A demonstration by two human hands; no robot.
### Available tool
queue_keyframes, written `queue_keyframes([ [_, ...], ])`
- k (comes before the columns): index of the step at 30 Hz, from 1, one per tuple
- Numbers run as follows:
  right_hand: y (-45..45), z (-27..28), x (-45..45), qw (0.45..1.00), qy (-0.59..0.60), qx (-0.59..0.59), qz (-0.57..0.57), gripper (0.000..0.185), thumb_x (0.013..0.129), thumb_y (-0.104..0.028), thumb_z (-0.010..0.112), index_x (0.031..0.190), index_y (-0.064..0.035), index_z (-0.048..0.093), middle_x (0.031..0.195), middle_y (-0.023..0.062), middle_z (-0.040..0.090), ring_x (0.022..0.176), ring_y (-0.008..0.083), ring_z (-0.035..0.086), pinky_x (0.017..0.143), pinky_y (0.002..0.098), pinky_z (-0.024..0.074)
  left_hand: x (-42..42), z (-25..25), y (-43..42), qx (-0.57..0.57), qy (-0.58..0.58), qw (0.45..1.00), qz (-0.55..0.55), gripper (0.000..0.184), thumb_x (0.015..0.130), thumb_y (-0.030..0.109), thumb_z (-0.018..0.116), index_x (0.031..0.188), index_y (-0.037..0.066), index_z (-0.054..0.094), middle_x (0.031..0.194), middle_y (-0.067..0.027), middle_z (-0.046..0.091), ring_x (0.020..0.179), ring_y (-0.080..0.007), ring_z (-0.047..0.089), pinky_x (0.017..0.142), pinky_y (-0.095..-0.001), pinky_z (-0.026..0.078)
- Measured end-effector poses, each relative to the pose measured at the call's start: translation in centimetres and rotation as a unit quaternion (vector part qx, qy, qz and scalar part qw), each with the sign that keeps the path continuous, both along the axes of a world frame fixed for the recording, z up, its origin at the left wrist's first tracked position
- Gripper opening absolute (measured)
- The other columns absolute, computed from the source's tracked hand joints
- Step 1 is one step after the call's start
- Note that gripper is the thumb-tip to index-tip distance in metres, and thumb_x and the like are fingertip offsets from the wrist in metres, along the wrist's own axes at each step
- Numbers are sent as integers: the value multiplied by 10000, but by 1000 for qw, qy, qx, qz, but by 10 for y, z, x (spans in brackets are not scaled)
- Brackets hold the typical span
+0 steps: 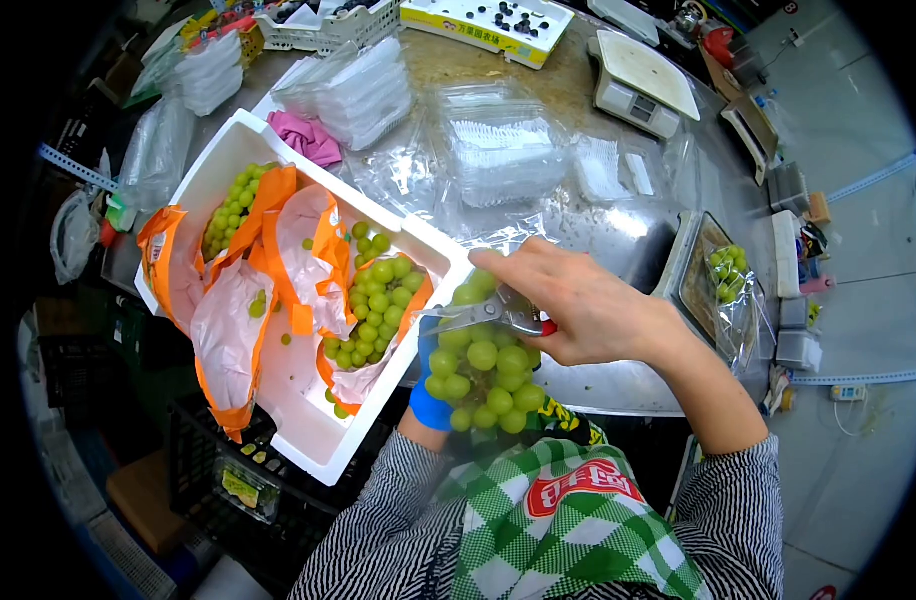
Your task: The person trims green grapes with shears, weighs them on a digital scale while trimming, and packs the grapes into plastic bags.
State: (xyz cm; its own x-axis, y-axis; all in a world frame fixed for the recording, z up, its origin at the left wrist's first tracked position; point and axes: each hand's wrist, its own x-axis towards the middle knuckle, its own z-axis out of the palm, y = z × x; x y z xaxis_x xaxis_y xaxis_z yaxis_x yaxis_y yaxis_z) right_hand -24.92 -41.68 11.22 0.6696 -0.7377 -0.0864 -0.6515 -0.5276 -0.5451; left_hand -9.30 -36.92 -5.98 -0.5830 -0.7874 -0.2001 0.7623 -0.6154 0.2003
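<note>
One bunch of green grapes [488,375] is up in front of me, above the green-and-white checked apron [568,500] and just beside the foam box. My left hand [431,400], in a blue glove, is behind the bunch; its fingers are mostly hidden, so I cannot tell how far they are closed. My right hand [583,305] is closed around red-handled scissors [470,315], whose blades lie across the top of the bunch.

To the left, the white foam box [313,455] sits tilted in my view, with more green grapes [383,305] among orange-edged bags [303,245]. A black crate [193,440] is lower down, beneath the box's near side. On the right of the metal desk [618,240], a tray [690,285] carries film-wrapped grapes [728,265].

Farther out, I see a pink cloth [304,138] against the box's far side, stacks of clear plastic containers [503,150] near the middle, and a scale [646,78] to the right. At the far side are a white basket [333,32] and a yellow-sided carton [458,32] holding small dark fruit [518,18].
</note>
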Motion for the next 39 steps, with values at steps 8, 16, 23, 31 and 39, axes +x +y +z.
queue_keyframes([
  [8, -2, -10, 4, 997, 11, -79, 6, 877, 666, -117, 765, 1372, 61, 275, 1009, 195, 544, 925, 345, 533, 786, 411, 474, -2, -4, -13, -9, 20, 1000, 6, 538, 988, 365, 339, 1401, 20, 312, 1368, -171, 415, 1227, -282, 476, 1011, -398, 443],
  [16, -11, -10, 8, 998, -7, -60, -3, 814, 685, -132, 756, 1345, 40, 312, 1021, 200, 522, 925, 348, 532, 789, 399, 470, -3, -6, -17, -8, 37, 999, 8, 540, 990, 358, 342, 1407, 18, 306, 1373, -174, 412, 1228, -285, 477, 1012, -399, 443],
  [23, -15, -1, 7, 1000, 6, 15, -12, 744, 703, -122, 739, 1306, 53, 341, 1023, 202, 555, 956, 337, 507, 832, 401, 455, -7, -9, -17, -3, 62, 998, 2, 541, 991, 353, 344, 1412, 16, 300, 1378, -177, 410, 1229, -287, 478, 1013, -401, 443],
  [31, -12, 10, 4, 997, 56, -23, 54, 697, 616, -64, 729, 1246, 34, 447, 941, 138, 569, 938, 301, 523, 805, 374, 472, 0, 0, -14, 31, 39, 998, -33, 518, 995, 323, 354, 1411, 17, 310, 1368, -196, 424, 1226, -293, 490, 1035, -411, 425],
  [39, -15, 3, -4, 998, 43, 15, 49, 638, 667, -139, 751, 1210, 39, 467, 932, 147, 555, 955, 309, 521, 817, 377, 468, -7, -26, -1, 52, 145, 981, -116, 572, 978, 434, 305, 1423, 74, 302, 1402, -176, 392, 1278, -309, 432, 1050, -454, 391],
])
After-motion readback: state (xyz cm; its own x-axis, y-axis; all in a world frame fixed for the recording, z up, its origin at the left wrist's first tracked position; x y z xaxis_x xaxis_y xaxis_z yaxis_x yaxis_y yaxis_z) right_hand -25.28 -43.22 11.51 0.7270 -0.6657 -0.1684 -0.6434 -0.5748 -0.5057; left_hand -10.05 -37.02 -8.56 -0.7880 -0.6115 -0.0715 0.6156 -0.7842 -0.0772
